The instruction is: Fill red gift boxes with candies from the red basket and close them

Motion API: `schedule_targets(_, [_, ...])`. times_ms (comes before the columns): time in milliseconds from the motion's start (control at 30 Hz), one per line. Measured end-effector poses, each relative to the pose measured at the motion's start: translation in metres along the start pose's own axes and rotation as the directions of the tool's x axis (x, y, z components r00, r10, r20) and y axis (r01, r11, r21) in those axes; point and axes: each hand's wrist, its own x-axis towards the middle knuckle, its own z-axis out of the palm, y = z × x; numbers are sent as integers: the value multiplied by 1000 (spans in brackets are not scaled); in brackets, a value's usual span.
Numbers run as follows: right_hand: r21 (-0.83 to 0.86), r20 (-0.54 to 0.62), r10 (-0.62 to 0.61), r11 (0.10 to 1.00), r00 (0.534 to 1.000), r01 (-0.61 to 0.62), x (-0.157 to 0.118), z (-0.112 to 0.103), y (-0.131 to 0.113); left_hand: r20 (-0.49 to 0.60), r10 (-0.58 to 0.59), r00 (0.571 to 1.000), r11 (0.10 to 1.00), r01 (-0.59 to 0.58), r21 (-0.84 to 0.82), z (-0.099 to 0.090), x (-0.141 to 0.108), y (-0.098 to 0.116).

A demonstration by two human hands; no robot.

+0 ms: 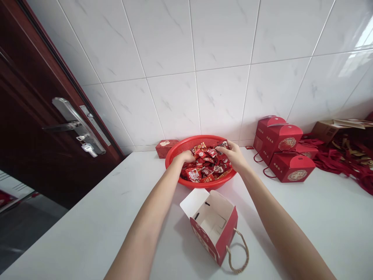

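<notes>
A: Head view: where're the hands?
B: Both at the red basket [186,184]. L hand [186,157] is down among the candies [201,168]; fingertips hidden, can't tell if they grip. R hand [234,156] is at the R rim, thumb + fingers pinching a dark packet [223,144].
A: And the candies?
B: Heaped in the basket, on the white table [125,202], just beyond an open box [227,229].
A: What cd go wrong?
B: Hard digging might shove loose candies over the rim. Slack pinch cd drop the packet. Box's raised flap [194,201] is right by the basket, so a low swing might tip it; rope handle [246,252] juts out R, cd snag.
A: What else is abt?
B: Small red box [166,149] behind basket, L side, plus tiled wall [171,105]: both limit pushing back. R: stacked red boxes [281,138], ribbons [329,159], brown carton [320,130]. Far L: door [29,97] w/ keys [89,149].
</notes>
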Motion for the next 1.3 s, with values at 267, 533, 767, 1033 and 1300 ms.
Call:
schedule_targets(267, [-24,2,2,1000,1000,-2,-1,-1,0,325,-187,927,967,115,227,4,-4,8])
schedule_targets(533, [23,14,20,1000,1000,-20,-1,1,-1,368,-94,925,977,14,214,16,-19,31])
schedule_targets(767, [36,13,5,999,1000,-6,1,0,3,402,-83,912,974,-11,228,21,-25,41])
schedule_targets(1033, [30,-8,-18,999,1000,18,1,1,1,368,97,925,991,-124,50,5,-31,41])
schedule_targets(1300, [38,2,4,999,1000,-5,0,0,-1,187,213,959,921,-133,-366,-3,-37,41])
